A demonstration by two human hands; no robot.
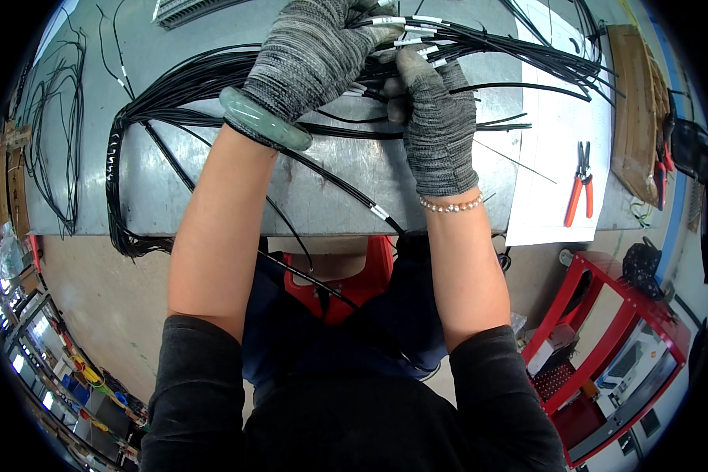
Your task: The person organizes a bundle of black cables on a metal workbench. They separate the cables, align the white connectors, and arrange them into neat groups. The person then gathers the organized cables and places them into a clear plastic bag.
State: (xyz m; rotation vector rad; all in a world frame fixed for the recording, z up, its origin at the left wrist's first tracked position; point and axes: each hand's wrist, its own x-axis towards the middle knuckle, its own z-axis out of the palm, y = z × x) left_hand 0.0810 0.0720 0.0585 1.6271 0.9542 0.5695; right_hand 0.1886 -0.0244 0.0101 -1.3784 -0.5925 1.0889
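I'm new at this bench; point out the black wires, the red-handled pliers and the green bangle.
Black wires (197, 72): head view, upper left strands.
Red-handled pliers (576, 198): head view, left handle.
Green bangle (264, 122): head view, its middle.

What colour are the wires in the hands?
The wires are black, clearest in the head view.

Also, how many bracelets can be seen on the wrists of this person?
2. A green bangle is at the wrist of the left hand; a beaded bracelet is at the wrist of the right hand. More could be hidden under the grey gloves.
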